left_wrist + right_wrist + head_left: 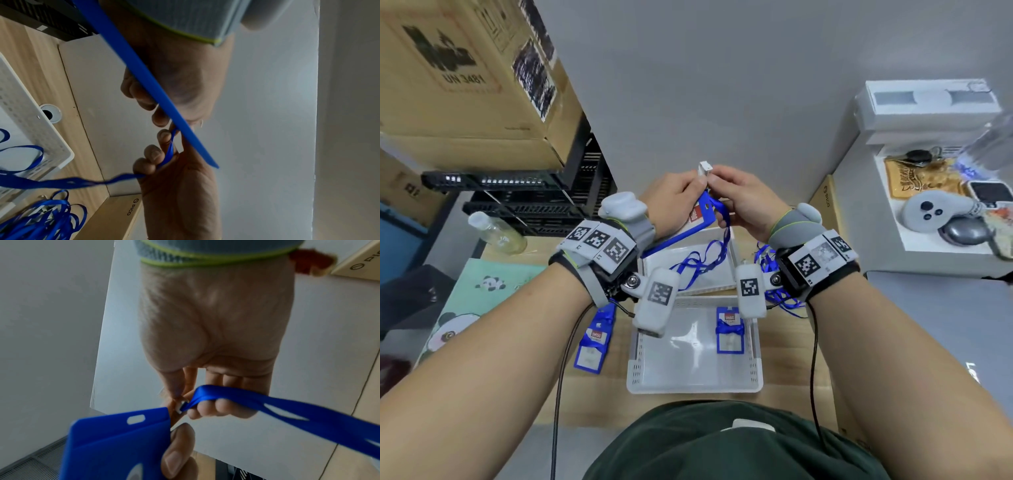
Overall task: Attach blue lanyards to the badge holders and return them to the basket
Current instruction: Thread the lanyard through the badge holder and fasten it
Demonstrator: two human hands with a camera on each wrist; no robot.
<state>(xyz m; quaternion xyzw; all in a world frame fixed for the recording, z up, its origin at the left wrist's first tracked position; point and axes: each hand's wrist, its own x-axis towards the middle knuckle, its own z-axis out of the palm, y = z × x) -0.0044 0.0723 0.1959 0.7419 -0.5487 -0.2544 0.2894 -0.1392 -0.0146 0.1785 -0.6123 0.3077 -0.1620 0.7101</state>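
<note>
Both hands are raised together above the table. My left hand (685,192) grips a blue badge holder (681,233) near its top, where the slot (135,419) shows. My right hand (732,192) pinches the clip end of a blue lanyard (724,219) right beside that top edge. The strap runs through my curled right fingers (152,154) and hangs down into the far white basket (732,253). A small white piece (704,169) sticks up between the fingertips. The near white basket (695,385) holds one badge holder with a lanyard (729,330).
Several bare blue badge holders (594,339) lie left of the near basket. A tangle of blue lanyards (779,298) lies on the right. A clear bottle (498,233) and black crates (534,198) stand at the back left. A white shelf (928,240) with oddments is on the right.
</note>
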